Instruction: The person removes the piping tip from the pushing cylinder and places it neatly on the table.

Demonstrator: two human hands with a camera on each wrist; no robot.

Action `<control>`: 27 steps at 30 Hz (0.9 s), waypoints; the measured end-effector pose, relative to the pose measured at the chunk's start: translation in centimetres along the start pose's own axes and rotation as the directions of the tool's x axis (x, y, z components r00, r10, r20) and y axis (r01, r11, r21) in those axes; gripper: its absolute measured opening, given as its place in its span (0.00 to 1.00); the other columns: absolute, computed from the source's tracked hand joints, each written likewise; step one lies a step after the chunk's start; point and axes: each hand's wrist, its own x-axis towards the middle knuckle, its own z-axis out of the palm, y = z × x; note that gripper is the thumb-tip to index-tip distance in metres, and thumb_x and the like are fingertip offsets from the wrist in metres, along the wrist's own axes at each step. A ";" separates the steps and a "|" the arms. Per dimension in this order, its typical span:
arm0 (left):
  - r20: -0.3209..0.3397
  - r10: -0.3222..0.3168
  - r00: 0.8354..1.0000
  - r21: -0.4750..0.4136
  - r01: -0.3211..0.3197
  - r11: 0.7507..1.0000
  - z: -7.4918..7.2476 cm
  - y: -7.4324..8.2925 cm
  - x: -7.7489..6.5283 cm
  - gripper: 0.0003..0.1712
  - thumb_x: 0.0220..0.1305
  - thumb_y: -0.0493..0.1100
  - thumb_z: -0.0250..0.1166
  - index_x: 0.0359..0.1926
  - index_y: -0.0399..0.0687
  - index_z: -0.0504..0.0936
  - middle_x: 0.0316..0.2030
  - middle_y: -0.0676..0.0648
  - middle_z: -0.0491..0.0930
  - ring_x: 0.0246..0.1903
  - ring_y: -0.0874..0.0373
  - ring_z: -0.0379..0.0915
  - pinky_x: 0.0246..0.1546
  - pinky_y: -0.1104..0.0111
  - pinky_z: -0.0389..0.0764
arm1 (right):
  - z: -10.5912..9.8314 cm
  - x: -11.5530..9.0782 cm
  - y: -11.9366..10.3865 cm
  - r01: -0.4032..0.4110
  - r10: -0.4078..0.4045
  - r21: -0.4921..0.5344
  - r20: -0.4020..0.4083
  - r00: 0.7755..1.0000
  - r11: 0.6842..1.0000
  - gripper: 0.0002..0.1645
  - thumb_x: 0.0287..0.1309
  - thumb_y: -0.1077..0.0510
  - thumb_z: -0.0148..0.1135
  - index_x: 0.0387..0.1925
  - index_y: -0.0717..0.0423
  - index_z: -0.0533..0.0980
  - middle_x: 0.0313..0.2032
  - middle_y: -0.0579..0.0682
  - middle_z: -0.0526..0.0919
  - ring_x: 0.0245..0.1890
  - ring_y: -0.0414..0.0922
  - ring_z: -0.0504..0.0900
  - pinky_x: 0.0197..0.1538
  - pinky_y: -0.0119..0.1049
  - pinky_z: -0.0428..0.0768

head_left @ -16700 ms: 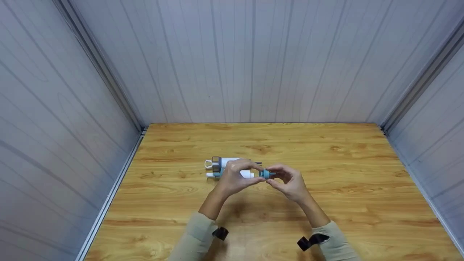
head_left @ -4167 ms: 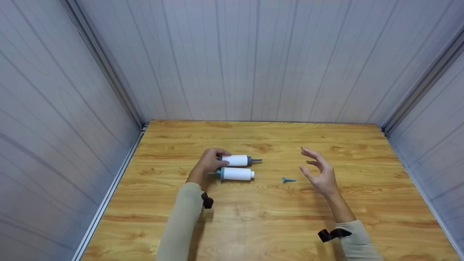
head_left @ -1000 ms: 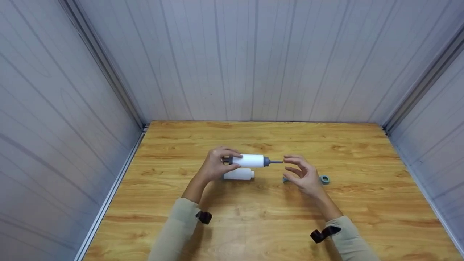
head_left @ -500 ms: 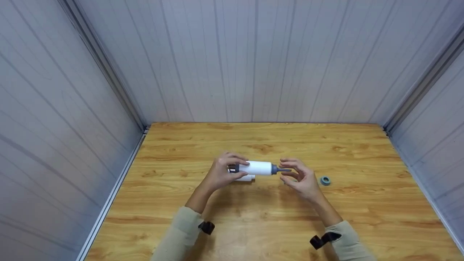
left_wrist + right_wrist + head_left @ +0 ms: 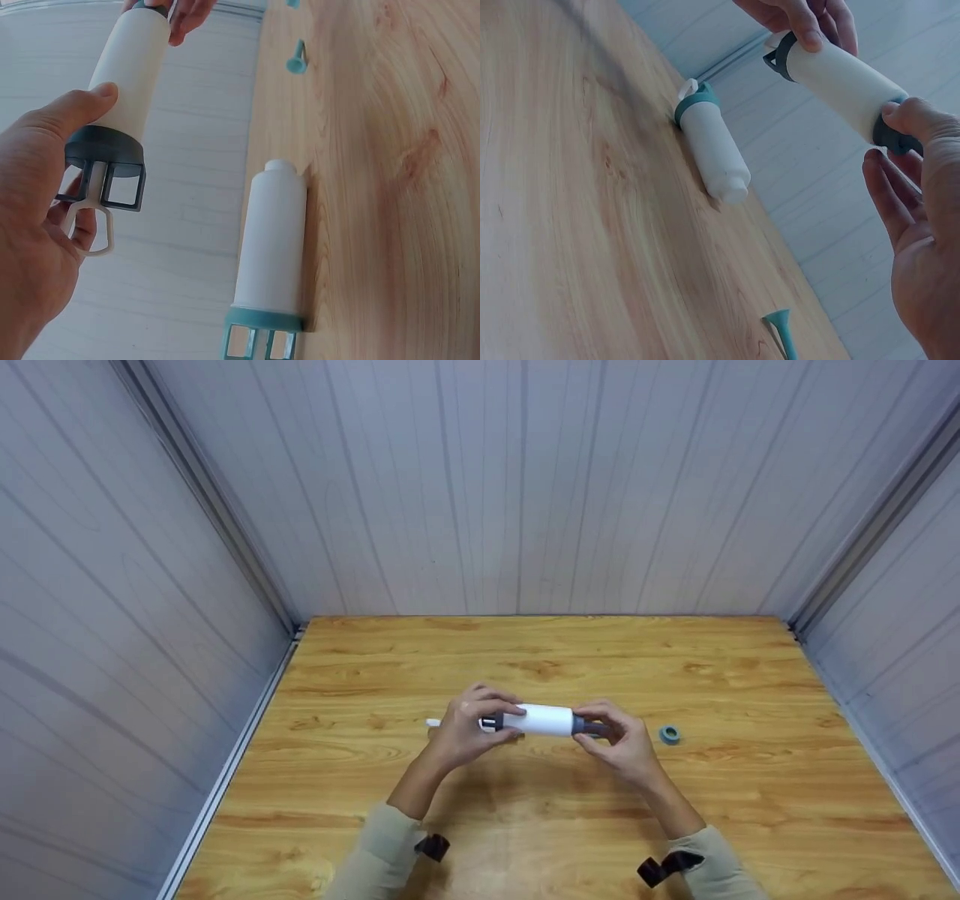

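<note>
My left hand [image 5: 466, 727] grips a syringe with a white barrel [image 5: 546, 720] by its rear, near the dark grey collar [image 5: 105, 146] with finger loops. A white plunger ring [image 5: 96, 234] sticks out behind the collar. At the front end, my right hand [image 5: 619, 739] pinches the dark grey nozzle cap [image 5: 891, 126] between thumb and fingers. The syringe is held level above the table. Below it lies a second white syringe [image 5: 271, 240] with a teal collar [image 5: 697, 101] and a bare white tip; the left hand mostly hides it in the head view.
A slim teal nozzle [image 5: 298, 60] lies on the wooden table [image 5: 750, 795], mostly hidden by the right hand in the head view. A teal ring [image 5: 670, 735] lies to the right of that hand. Pale panels [image 5: 525, 487] wall the table's back and sides.
My left hand has carried the grey-collared syringe up off the table and rightward, over the teal one. My right hand has gone from loosely open to pinching its nozzle cap.
</note>
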 end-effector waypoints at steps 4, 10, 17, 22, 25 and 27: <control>-0.010 0.017 1.000 0.009 -0.017 1.000 0.1 0.0 -0.1 0.14 0.63 0.40 0.85 0.50 0.49 0.97 0.56 0.47 0.95 0.58 0.47 0.87 0.58 0.55 0.93 | 0.1 0.0 -0.2 0.003 -0.003 -0.010 -0.011 1.000 1.000 0.22 0.59 0.85 0.70 0.55 0.78 0.84 0.53 0.40 0.90 0.56 0.35 0.91 0.57 0.28 0.91; -0.017 0.068 0.998 0.023 -0.067 0.997 0.1 -0.1 -0.5 0.15 0.63 0.40 0.85 0.50 0.49 0.97 0.56 0.46 0.95 0.57 0.47 0.87 0.56 0.57 0.93 | 0.0 0.0 -0.4 0.001 -0.001 -0.017 -0.001 1.000 1.000 0.22 0.57 0.85 0.70 0.54 0.79 0.84 0.51 0.38 0.89 0.54 0.34 0.92 0.56 0.28 0.91; -0.017 0.177 0.984 0.098 -0.175 0.980 0.0 -0.4 -0.6 0.17 0.63 0.40 0.86 0.53 0.49 0.95 0.57 0.46 0.94 0.57 0.47 0.87 0.56 0.56 0.93 | -0.1 0.1 -0.7 -0.015 0.015 -0.046 -0.006 1.000 0.999 0.22 0.57 0.85 0.71 0.54 0.77 0.85 0.51 0.37 0.91 0.51 0.34 0.93 0.53 0.29 0.92; 0.009 0.245 0.970 0.230 -0.240 0.943 -0.1 -0.4 -0.7 0.25 0.59 0.40 0.88 0.57 0.51 0.93 0.58 0.47 0.93 0.56 0.48 0.87 0.56 0.56 0.93 | -0.3 0.3 -0.9 -0.042 0.042 -0.066 -0.002 0.999 0.997 0.21 0.58 0.83 0.72 0.54 0.76 0.86 0.51 0.36 0.91 0.50 0.34 0.93 0.51 0.28 0.92; 0.034 0.253 0.967 0.296 -0.251 0.921 -0.1 -0.2 -0.8 0.27 0.57 0.41 0.90 0.57 0.52 0.91 0.57 0.47 0.92 0.56 0.49 0.87 0.57 0.54 0.92 | -0.4 0.3 -1.0 -0.050 0.051 -0.058 0.017 0.999 0.997 0.19 0.60 0.81 0.72 0.53 0.77 0.85 0.51 0.36 0.92 0.49 0.35 0.92 0.51 0.28 0.92; 0.047 0.247 0.968 0.319 -0.249 0.915 -0.2 0.0 -0.9 0.27 0.58 0.42 0.89 0.57 0.53 0.91 0.57 0.48 0.92 0.56 0.50 0.87 0.57 0.54 0.92 | -0.4 0.4 -1.0 -0.059 0.060 -0.046 0.027 0.998 0.997 0.18 0.62 0.80 0.73 0.53 0.77 0.85 0.50 0.36 0.92 0.48 0.36 0.92 0.51 0.28 0.92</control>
